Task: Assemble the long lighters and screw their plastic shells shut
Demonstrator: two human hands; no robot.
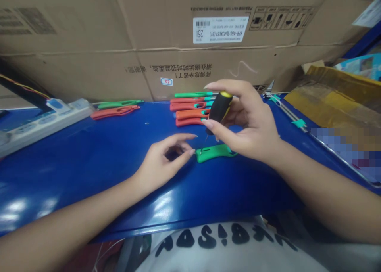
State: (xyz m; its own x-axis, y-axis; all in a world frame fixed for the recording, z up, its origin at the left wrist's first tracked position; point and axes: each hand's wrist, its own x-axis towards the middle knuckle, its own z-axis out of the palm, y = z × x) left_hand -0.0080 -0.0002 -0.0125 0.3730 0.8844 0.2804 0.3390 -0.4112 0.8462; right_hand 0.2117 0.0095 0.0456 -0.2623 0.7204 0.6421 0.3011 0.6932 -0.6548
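A green plastic handle piece (212,152) lies on the blue table (119,177) in front of me. My right hand (248,123) holds a black and yellow screwdriver (220,109) between thumb and fingers, its thin tip pointing down above the green piece's left part. At the left end of that piece is my left hand (168,157), its thumb tip at the end and its index finger stretched out apart from the thumb. Whether the left fingertips hold something small cannot be made out. Dark slots show on the green piece's top.
Red, orange and green handles (190,106) are lined up behind my hands. Two more handles (116,112) lie at the back left beside a white power strip (47,125). Cardboard (89,26) stands behind; metal rods (290,113) and a taped box (333,93) are at right.
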